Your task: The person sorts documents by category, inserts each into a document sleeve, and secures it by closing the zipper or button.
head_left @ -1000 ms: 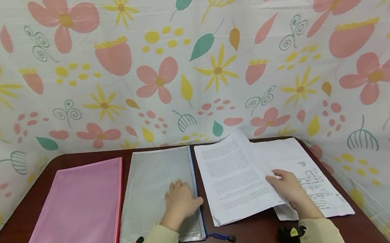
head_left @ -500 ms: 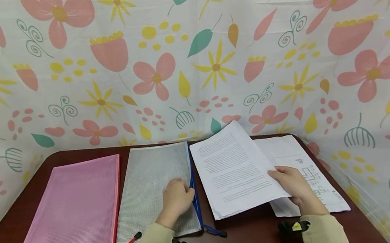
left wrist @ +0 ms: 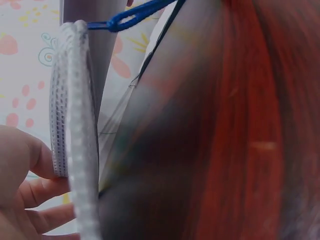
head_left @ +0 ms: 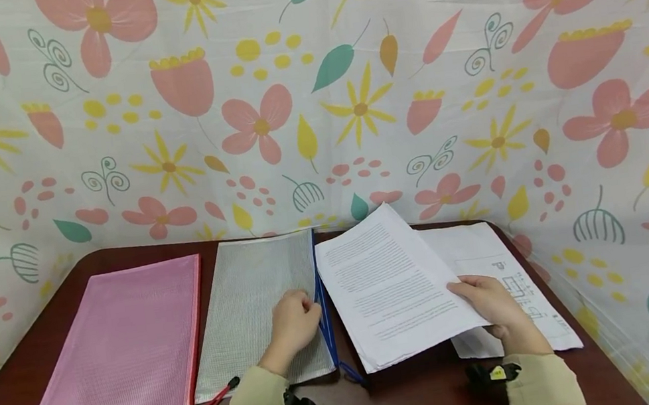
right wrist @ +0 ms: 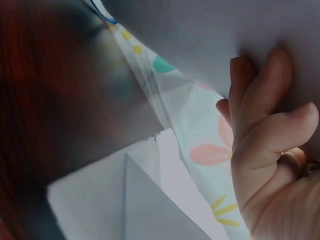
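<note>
In the head view my left hand (head_left: 296, 319) is over the clear grey mesh zip pouch (head_left: 260, 270) and pinches its upper layer near the blue zipper (head_left: 325, 309). That side of the pouch gapes. From the left wrist, the thumb and fingers (left wrist: 40, 192) show around the raised mesh edge (left wrist: 77, 130). My right hand (head_left: 493, 307) grips the lower right edge of a printed sheaf of paper (head_left: 394, 288), thumb on top. The right wrist view shows several fingers (right wrist: 260, 95) against its underside. The sheaf is tilted, its lower left corner close to the pouch.
A pink mesh zip pouch (head_left: 119, 353) with a red zipper lies on the left of the dark wooden table (head_left: 407, 400). Under and right of the held sheaf lie more papers (head_left: 507, 275) with line drawings. A flower-patterned cloth (head_left: 312, 97) hangs behind the table.
My left hand has curled its fingers at the pouch's zipper side and lifted the upper layer, so the opening has widened. My right hand has raised the sheaf slightly and brought it nearer the pouch.
</note>
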The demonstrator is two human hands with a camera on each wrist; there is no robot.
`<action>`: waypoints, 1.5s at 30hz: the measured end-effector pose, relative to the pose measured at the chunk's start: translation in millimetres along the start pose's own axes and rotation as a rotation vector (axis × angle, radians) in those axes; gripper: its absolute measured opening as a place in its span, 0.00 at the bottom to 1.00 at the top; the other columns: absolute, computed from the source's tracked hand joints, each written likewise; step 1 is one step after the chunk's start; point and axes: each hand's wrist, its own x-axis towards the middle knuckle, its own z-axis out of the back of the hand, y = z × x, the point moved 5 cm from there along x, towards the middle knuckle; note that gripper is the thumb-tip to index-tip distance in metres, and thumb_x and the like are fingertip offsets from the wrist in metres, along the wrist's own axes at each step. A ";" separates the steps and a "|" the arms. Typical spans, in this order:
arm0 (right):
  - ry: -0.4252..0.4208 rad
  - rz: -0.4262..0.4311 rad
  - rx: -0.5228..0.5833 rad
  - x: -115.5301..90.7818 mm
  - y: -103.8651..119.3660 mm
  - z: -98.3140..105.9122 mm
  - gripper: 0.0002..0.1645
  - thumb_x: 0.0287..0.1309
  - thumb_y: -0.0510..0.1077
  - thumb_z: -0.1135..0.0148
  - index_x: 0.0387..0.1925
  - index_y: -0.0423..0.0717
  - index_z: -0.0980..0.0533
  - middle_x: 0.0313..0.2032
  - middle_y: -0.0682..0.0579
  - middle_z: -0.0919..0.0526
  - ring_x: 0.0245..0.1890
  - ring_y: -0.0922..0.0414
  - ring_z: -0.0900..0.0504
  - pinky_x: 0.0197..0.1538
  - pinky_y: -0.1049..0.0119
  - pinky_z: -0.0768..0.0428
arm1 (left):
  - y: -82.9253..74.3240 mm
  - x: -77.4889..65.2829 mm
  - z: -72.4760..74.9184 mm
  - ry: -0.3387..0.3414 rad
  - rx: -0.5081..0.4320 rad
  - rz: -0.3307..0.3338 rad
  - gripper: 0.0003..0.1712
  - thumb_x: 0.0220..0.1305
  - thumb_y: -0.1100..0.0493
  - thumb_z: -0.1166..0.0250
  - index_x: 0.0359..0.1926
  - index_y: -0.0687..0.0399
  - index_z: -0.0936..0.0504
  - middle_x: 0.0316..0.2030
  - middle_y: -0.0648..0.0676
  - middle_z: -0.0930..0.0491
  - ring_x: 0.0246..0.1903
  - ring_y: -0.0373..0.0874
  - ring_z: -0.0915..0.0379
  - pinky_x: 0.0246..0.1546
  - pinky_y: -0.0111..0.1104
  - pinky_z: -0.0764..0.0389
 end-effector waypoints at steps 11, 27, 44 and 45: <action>-0.107 0.025 -0.005 3.2 3.3 -23.1 0.29 0.65 0.45 0.47 0.60 0.27 0.35 0.31 0.53 0.16 0.25 0.62 0.17 0.27 0.68 0.18 | -0.8 -3.2 -6.2 0.059 0.024 -0.047 0.11 0.49 0.63 0.39 0.14 0.53 0.26 0.46 0.61 0.19 0.48 0.57 0.24 0.52 0.59 0.32; -0.218 0.075 -0.051 1.8 13.8 -47.7 0.25 0.64 0.45 0.48 0.55 0.29 0.30 0.35 0.42 0.16 0.24 0.61 0.18 0.26 0.69 0.19 | -5.6 -3.6 -2.1 0.103 0.084 -0.028 0.11 0.51 0.62 0.38 0.15 0.53 0.25 0.40 0.58 0.19 0.39 0.52 0.23 0.41 0.42 0.24; -0.232 0.041 0.086 -5.1 14.8 -54.2 0.27 0.66 0.45 0.49 0.57 0.27 0.32 0.36 0.46 0.17 0.25 0.64 0.18 0.28 0.71 0.19 | -14.0 -6.4 -0.9 0.106 0.181 -0.046 0.11 0.51 0.63 0.39 0.16 0.54 0.30 0.21 0.49 0.33 0.19 0.41 0.41 0.18 0.29 0.39; -0.230 0.042 0.083 -5.5 14.4 -56.0 0.27 0.66 0.45 0.49 0.57 0.26 0.32 0.36 0.46 0.17 0.25 0.64 0.18 0.27 0.71 0.19 | -14.0 -6.8 -0.6 0.105 0.183 -0.044 0.12 0.51 0.63 0.39 0.16 0.54 0.30 0.21 0.49 0.33 0.19 0.41 0.41 0.19 0.29 0.39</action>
